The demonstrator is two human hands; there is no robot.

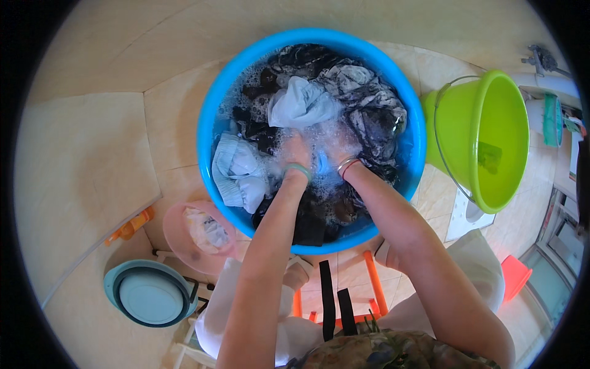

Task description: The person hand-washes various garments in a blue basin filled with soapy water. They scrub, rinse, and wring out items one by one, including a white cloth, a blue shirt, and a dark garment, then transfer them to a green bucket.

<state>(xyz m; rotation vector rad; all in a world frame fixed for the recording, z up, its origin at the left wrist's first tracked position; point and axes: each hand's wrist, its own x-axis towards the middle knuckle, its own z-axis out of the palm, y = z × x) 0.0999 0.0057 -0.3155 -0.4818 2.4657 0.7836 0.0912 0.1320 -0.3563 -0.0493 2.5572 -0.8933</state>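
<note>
below, dark and pale garments soak in a round blue plastic basin amid beige tiles, beside a lime-green plastic bucket; left hand and right hand dip in, fingers hidden, grip impossible to tell.

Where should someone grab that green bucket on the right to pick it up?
Probably best at the middle of the wire handle, coming from the side facing the blue tub. The handle lies over toward that side of the green bucket, and its thin, curved length is uncovered, so it should be easy to hook.
</note>
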